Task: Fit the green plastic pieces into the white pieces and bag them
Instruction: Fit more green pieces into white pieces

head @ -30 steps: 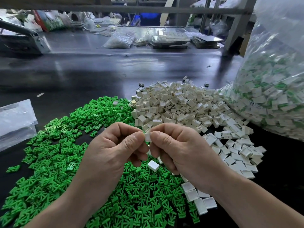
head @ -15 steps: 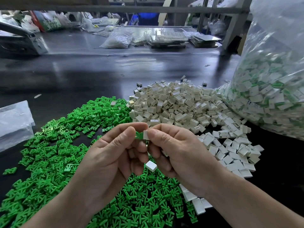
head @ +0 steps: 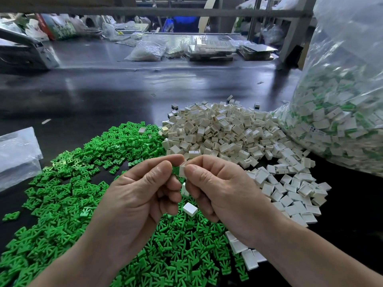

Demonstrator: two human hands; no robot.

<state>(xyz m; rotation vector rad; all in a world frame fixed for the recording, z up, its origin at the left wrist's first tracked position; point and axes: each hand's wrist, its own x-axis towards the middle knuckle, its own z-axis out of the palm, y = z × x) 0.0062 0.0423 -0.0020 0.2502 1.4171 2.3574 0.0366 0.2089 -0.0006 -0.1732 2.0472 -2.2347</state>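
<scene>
My left hand pinches a small green piece between thumb and forefinger. My right hand pinches a white piece, and the two pieces meet between my fingertips. More white pieces seem tucked in my right palm. A heap of green pieces covers the dark table at the left and under my hands. A heap of white pieces lies behind and to the right. One white piece lies on the green heap below my hands.
A big clear bag of assembled white-and-green pieces stands at the right. A flat clear plastic bag lies at the left edge. Trays, bags and a metal frame post stand across the far side of the dark table.
The green piece, hidden one second ago, now shows at the white piece's left side. Both hands have stayed together and risen slightly over the heaps.
</scene>
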